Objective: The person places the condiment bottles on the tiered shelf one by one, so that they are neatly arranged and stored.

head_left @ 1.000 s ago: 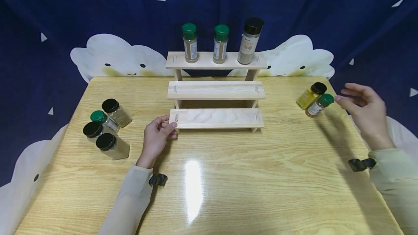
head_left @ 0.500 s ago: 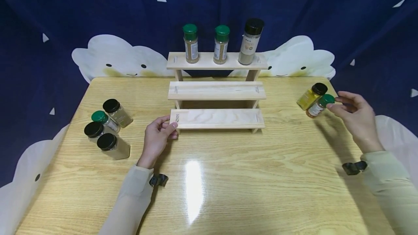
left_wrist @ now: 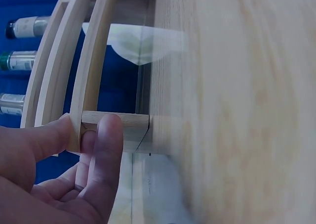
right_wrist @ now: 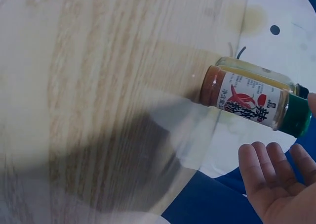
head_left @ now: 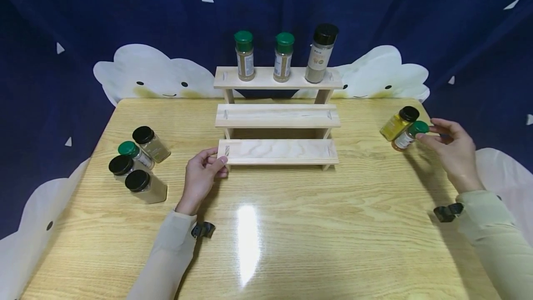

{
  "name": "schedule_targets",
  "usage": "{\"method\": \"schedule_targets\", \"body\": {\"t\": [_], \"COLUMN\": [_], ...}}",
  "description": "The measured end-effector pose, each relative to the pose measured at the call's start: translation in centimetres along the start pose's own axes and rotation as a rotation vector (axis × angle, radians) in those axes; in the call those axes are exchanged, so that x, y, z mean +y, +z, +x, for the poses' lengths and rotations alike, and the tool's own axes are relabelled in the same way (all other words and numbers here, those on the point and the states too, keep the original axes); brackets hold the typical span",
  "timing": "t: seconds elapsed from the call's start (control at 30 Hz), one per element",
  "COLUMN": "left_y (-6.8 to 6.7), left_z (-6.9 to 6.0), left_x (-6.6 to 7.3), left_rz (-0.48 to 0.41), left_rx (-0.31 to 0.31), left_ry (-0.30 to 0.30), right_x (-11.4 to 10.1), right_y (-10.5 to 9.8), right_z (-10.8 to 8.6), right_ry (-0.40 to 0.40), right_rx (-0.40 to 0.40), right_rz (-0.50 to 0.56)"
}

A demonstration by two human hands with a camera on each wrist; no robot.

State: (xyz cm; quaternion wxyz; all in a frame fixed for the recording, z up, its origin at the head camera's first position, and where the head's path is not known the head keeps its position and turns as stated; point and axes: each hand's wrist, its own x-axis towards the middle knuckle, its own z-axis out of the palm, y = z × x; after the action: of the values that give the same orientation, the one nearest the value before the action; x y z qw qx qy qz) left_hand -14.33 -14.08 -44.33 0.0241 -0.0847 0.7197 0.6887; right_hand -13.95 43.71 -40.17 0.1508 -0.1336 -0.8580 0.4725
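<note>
Green-capped jar (head_left: 402, 141), standing upright towards the far right corner of the tabletop (head_left: 333, 235), close beside a black-capped yellow jar (head_left: 392, 127); whether the two touch cannot be told. The jar is probably light and stiff; its clear wall, whether glass or plastic, looks smooth and is likely somewhat slippery, and if glass it would break in a fall. The best hold is probably thumb against fingers across the cap (right_wrist: 297, 115) or the upper body just under it, on the side away from the yellow neighbour. The right grip (head_left: 455, 149) is loosely spread at the cap, fingers extended and apart from it, thumb close to its near side; thumb contact cannot be judged, and nothing is clasped. The left grip (head_left: 201, 175) is closed in a pinch on the left end of the lowest shelf of the pale wooden rack (head_left: 278, 149), which is rigid and presumably light enough to slide if knocked. In appearance the jar is a small cylinder with reddish-brown contents, a white label (right_wrist: 252, 98) bearing red peppers and dark characters, and a plain green top.
</note>
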Motion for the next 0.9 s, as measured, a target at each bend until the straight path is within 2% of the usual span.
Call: {"method": "schedule_targets", "body": {"t": [0.37, 0.73, 0.9], "left_y": [0.03, 0.02, -0.03], "left_z": [-0.03, 0.04, -0.02], "left_x": [0.01, -0.02, -0.02], "left_rz": [0.008, 0.000, 0.000], "left_rx": [-0.007, 0.003, 0.002], "left_ry": [0.009, 0.005, 0.008], "right_x": [0.54, 0.40, 0.53], "right_y": [0.39, 0.60, 0.78], "right_z": [0.33, 0.41, 0.51], "right_ry": [0.001, 0.035, 0.049], "right_rx": [0.002, -0.032, -0.037], "right_rz": [-0.019, -0.002, -0.029]}}
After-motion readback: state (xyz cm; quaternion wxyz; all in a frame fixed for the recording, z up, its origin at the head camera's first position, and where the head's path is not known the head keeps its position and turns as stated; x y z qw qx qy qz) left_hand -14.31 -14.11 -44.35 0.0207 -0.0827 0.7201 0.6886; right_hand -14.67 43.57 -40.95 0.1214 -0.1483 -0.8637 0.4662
